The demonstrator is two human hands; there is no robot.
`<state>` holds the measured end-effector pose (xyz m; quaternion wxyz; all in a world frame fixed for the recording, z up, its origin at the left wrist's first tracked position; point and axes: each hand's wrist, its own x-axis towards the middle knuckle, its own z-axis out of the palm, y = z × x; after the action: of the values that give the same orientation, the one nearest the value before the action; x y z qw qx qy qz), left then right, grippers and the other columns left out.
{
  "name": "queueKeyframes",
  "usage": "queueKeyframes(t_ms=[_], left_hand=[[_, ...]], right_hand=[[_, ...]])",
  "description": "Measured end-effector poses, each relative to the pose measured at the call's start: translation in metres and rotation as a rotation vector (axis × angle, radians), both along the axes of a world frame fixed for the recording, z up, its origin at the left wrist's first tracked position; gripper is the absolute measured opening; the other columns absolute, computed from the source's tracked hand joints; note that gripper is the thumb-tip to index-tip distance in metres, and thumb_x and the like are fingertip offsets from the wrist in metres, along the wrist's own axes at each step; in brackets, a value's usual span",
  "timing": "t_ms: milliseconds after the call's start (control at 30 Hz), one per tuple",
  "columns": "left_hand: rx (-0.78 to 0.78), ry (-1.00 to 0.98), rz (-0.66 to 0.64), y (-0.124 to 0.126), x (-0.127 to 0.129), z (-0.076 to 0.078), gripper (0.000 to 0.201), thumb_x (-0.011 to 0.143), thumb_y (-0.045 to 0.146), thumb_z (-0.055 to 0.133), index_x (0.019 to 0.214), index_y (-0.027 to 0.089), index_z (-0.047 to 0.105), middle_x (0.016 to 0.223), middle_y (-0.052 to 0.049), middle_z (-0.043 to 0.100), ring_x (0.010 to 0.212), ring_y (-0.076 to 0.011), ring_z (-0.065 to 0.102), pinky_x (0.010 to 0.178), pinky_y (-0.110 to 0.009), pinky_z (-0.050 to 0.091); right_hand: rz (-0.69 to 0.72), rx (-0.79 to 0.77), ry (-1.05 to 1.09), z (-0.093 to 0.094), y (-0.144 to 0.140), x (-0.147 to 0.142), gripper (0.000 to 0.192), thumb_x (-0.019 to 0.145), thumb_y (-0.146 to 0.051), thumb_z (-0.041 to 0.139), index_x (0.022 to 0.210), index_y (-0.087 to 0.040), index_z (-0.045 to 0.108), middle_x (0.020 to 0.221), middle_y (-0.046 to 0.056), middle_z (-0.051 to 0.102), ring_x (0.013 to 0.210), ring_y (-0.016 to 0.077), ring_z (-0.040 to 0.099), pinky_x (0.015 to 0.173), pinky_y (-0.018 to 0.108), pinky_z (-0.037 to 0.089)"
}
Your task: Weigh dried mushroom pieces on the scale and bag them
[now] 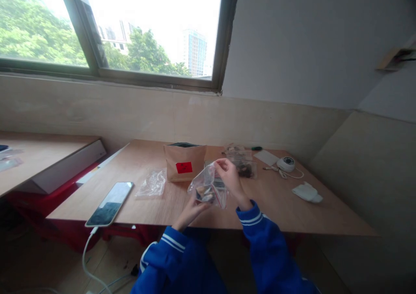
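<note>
Blue sleeves with white stripes come up from the bottom, and both hands meet over the near edge of the tabletop [156, 207]. The left hand [191, 211] cups the clear zip bag [208, 186] from below, fingers curled up against its underside. The right hand [230, 176] arches over from above, wrist bent, fingers pinching the bag's top edge. The bag is held just above the wood, crinkled glossy plastic with a red seal strip and small dark pieces bunched inside. Left of it a phone [110, 203] lies flat, its white cable dropping away. Farther back, an empty crumpled clear bag [151, 183], then a brown paper pouch [184, 162] with a red label standing upright
</note>
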<state>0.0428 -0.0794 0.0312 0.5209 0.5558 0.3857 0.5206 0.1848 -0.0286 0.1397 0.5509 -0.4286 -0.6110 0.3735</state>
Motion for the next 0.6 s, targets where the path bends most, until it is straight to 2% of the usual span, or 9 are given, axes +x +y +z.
queueKeyframes(t_ms=[100, 167, 233, 367, 467, 600], left_hand=[[0.031, 0.106, 0.142, 0.017, -0.001, -0.005, 0.046, 0.077, 0.034, 0.058, 0.12, 0.018, 0.054, 0.118, -0.01, 0.062, 0.111, -0.0254, 0.056, 0.095, -0.041, 0.045], [-0.019, 0.215, 0.199, 0.027, -0.005, -0.007, 0.038, 0.078, 0.03, 0.054, 0.113, 0.018, 0.06, 0.115, -0.01, 0.064, 0.108, -0.0256, 0.058, 0.09, -0.039, 0.048], [-0.049, 0.307, 0.246, 0.032, -0.011, -0.01, 0.035, 0.076, 0.026, 0.054, 0.109, 0.019, 0.062, 0.115, -0.008, 0.065, 0.107, -0.0256, 0.058, 0.088, -0.039, 0.049], [-0.032, 0.394, 0.327, 0.033, -0.021, -0.018, 0.032, 0.073, 0.023, 0.056, 0.105, 0.02, 0.064, 0.114, -0.007, 0.065, 0.11, -0.0256, 0.056, 0.093, -0.039, 0.046], [0.03, 0.427, 0.288, 0.032, -0.023, -0.021, 0.03, 0.075, 0.025, 0.054, 0.103, 0.02, 0.063, 0.116, -0.007, 0.064, 0.113, -0.0247, 0.055, 0.097, -0.038, 0.044], [0.098, 0.425, 0.278, 0.032, -0.024, -0.024, 0.031, 0.074, 0.026, 0.057, 0.104, 0.02, 0.061, 0.114, -0.007, 0.063, 0.108, -0.0236, 0.057, 0.097, -0.04, 0.044]], right_hand=[[-0.176, 0.214, -0.177, -0.008, -0.001, -0.006, 0.024, 0.077, -0.033, 0.062, 0.094, -0.019, 0.053, 0.092, 0.007, 0.063, 0.081, 0.0189, 0.06, 0.072, 0.033, 0.052], [-0.179, 0.336, -0.289, -0.008, -0.005, -0.006, 0.012, 0.08, -0.026, 0.058, 0.089, -0.019, 0.055, 0.091, 0.006, 0.061, 0.082, 0.018, 0.059, 0.076, 0.033, 0.05], [-0.015, 0.368, -0.368, -0.008, -0.01, -0.005, 0.007, 0.084, -0.021, 0.051, 0.085, -0.019, 0.058, 0.087, 0.005, 0.061, 0.081, 0.0167, 0.059, 0.076, 0.03, 0.049], [0.335, 0.304, -0.538, -0.014, -0.006, -0.007, 0.022, 0.082, -0.009, 0.047, 0.092, -0.019, 0.064, 0.094, 0.004, 0.064, 0.089, 0.0159, 0.061, 0.082, 0.028, 0.048], [0.558, 0.23, -0.631, -0.024, 0.008, -0.012, 0.03, 0.076, -0.005, 0.053, 0.101, -0.017, 0.064, 0.098, 0.005, 0.066, 0.088, 0.0159, 0.062, 0.08, 0.027, 0.049], [0.781, 0.162, -0.636, -0.028, 0.027, -0.02, 0.049, 0.07, -0.014, 0.067, 0.118, -0.019, 0.058, 0.111, 0.005, 0.066, 0.097, 0.0183, 0.062, 0.084, 0.028, 0.049]])
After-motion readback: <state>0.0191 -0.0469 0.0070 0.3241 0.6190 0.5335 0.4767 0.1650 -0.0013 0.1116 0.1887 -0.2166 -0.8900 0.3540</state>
